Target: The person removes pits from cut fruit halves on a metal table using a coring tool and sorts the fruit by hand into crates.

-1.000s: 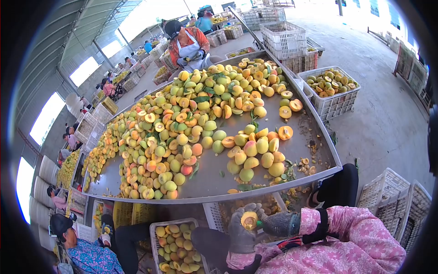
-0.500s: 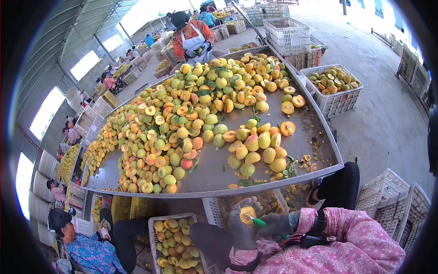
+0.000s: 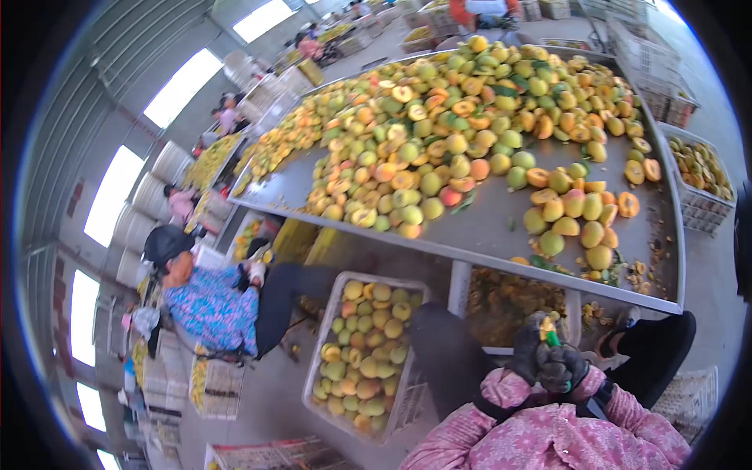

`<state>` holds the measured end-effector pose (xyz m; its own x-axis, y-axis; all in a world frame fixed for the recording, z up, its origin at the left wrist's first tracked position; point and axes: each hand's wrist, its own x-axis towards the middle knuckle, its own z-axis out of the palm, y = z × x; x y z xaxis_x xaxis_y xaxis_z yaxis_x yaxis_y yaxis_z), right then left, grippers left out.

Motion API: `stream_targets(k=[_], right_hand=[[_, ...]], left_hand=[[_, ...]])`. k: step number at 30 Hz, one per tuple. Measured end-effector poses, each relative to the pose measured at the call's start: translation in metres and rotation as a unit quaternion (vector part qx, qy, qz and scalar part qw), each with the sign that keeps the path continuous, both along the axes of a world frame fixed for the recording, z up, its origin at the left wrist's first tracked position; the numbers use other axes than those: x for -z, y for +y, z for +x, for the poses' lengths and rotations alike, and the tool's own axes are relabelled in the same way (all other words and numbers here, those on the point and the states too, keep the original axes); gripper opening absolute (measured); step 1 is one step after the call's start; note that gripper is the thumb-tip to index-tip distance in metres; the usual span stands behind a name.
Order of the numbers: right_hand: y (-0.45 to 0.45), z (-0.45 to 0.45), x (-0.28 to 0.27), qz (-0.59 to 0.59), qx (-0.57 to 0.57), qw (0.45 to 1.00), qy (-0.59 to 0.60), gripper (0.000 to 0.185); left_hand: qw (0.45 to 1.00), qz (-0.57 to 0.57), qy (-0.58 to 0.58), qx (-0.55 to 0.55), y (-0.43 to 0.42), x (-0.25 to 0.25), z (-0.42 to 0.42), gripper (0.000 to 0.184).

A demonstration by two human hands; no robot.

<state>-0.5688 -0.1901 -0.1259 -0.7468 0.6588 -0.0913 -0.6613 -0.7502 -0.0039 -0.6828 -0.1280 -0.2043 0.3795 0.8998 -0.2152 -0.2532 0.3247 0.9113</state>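
**While the grey-gloved left hand (image 3: 523, 348) curls round a small orange-yellow fruit piece (image 3: 548, 323), the grey-gloved right hand (image 3: 562, 368) grips a green-handled tool (image 3: 552, 339)**

While a co-worker in a dark cap and blue-and-pink patterned shirt (image 3: 211, 301) sits at the left (what those hands hold is too small to tell), a rectangular white plastic crate (image 3: 407, 407) filled with round green-and-yellow fruit (image 3: 364, 352) stands near, left of centre. Beyond it, a broad grey metal table (image 3: 470, 227) carries a large heap of yellow, green and orange fruit (image 3: 439, 117), some cut open, across its far side. Below its near edge sits a pale-rimmed crate (image 3: 459, 290) of brownish scraps (image 3: 509, 305). Just in front of that, near and right of centre, the two hands meet: the left one's fingers are bent around the fruit piece, and the right one is closed about the handle, its green end touching or just beside the fruit. At the far right stands a grey-white lattice crate (image 3: 701, 210) of fruit.
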Motion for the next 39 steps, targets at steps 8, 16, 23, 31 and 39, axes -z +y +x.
stream_targets(k=[8,16,23,31,39], right_hand=[[0.008,0.038,0.044,0.066,0.014,0.831,-0.552,0.019],[0.000,0.042,0.070,-0.058,-0.011,0.849,-0.525,0.021],[-0.008,0.044,0.076,-0.107,-0.039,0.819,-0.562,0.016],[-0.008,0.043,0.072,-0.102,-0.046,0.790,-0.603,0.025],[-0.024,0.068,0.056,-0.069,0.023,0.810,-0.582,0.034]], left_hand=[[0.741,0.520,0.425,-0.010,0.009,-0.039,-0.073,0.023],[0.719,0.261,0.485,-0.423,-0.063,-0.074,-0.286,0.023],[0.525,0.052,0.510,-0.679,-0.130,-0.018,-0.422,0.036],[0.641,-0.141,0.596,-0.463,-0.090,0.017,-0.443,0.058],[0.829,0.321,0.335,-0.313,0.087,-0.076,-0.260,0.030]])
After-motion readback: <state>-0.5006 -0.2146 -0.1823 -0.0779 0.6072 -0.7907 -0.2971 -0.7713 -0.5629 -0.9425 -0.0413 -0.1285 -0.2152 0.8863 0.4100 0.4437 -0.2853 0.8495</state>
